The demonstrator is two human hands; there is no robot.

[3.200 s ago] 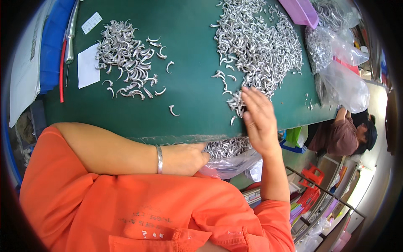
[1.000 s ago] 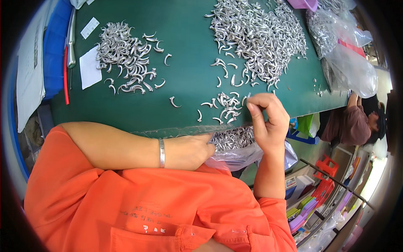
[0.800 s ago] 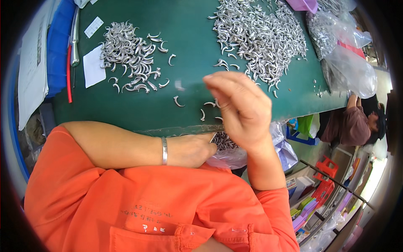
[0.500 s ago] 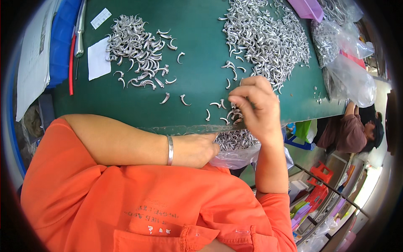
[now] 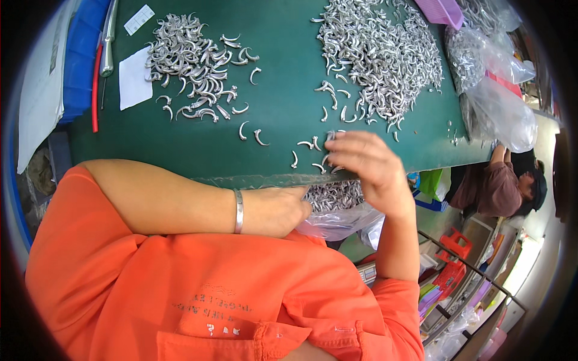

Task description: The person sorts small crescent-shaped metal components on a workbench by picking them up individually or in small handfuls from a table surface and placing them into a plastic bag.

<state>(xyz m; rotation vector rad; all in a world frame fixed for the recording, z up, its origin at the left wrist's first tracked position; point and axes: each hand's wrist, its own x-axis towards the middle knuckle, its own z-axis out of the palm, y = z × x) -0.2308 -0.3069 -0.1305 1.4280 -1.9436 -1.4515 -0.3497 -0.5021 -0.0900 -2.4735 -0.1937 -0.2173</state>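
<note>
Small curved silver metal pieces, hook-like, lie on the green table (image 5: pixel 265 108). Near its front edge is my right hand (image 5: pixel 370 162), fingers stretched out together and slightly blurred, over several loose pieces. One silver piece (image 5: pixel 330 136) shows right at its fingertips; the thumb is hidden. Below the table edge, my left hand (image 5: pixel 280 210) is closed at the rim of a clear plastic bag (image 5: pixel 337 221), its fingertips partly out of sight. Silver pieces (image 5: pixel 334 197) fill the bag's mouth.
A large heap of silver pieces (image 5: pixel 385 66) lies at the right, a smaller heap (image 5: pixel 189 60) at the left beside white paper (image 5: pixel 135 78). Blue bin (image 5: pixel 84 60), red rod (image 5: pixel 96 90), pink basket (image 5: pixel 439 12) and filled clear bags (image 5: pixel 500 108) stand around. Another person (image 5: pixel 497 186) sits farther right.
My right hand has gone from a pinch to stretched fingers and shifted slightly right and down. My left hand stays at the bag. The whole view has shifted a little.
</note>
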